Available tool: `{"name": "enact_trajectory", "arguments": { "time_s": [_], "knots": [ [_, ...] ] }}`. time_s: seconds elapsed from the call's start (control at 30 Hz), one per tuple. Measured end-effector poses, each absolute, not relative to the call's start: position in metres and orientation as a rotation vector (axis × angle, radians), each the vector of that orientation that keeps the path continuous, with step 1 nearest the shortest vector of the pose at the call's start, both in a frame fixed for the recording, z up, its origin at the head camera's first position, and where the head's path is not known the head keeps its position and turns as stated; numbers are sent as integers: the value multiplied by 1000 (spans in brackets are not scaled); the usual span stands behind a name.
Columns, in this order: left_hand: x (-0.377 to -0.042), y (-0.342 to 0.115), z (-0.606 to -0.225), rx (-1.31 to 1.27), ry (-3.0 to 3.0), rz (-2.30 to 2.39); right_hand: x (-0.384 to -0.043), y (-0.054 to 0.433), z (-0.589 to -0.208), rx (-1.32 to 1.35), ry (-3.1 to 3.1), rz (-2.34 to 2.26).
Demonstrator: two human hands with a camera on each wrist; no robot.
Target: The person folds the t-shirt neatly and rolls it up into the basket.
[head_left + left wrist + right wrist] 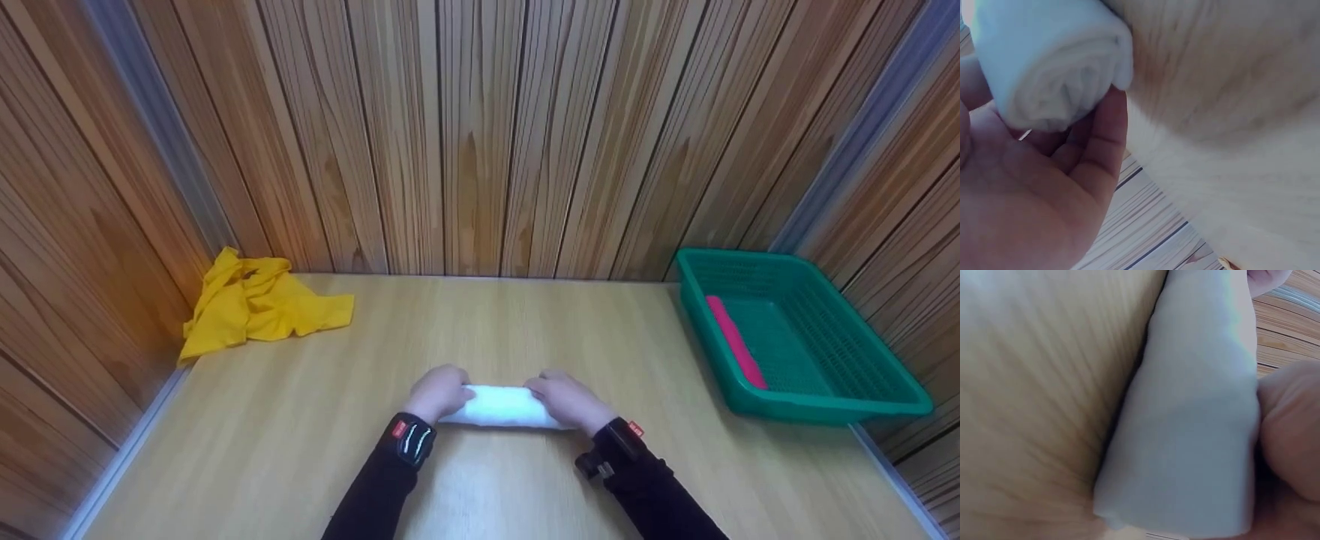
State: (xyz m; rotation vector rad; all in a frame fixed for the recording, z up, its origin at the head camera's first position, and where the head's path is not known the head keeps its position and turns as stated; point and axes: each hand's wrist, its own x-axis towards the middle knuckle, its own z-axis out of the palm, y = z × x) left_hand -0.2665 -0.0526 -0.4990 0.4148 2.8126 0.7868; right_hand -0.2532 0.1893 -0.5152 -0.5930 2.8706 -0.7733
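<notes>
A rolled white cloth (501, 406) lies crosswise on the table in front of me, in the middle of the head view. My left hand (437, 393) grips its left end, and my right hand (568, 397) grips the right end. In the left wrist view, the spiral layers show at the end of the white roll (1067, 84), with curled fingers (1107, 138) under and behind it. The right wrist view shows the long smooth side of the roll (1196, 410), the right thumb (1294, 427) pressed along its far edge.
A crumpled yellow cloth (262, 304) lies at the back left, against the wood-panelled wall (480, 135). At the right stands a green plastic basket (832, 409) with a pink-red rolled cloth (735, 341) along its left inner side. Panelled walls also close off both sides.
</notes>
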Motion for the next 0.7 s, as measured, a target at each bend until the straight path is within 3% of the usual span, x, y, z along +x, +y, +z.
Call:
{"name": "enact_trajectory", "arguments": {
  "time_s": [0.1,0.3,0.7],
  "knots": [
    [-266,-51,-498,407,2812,766,-254,190,-516,-565,2859,-825],
    [-266,-52,-500,420,2838,748,-252,190,-515,-807,2961,-683],
    [-266,-54,-504,543,2914,724,-234,169,-503,-958,3051,-431]
  ]
}}
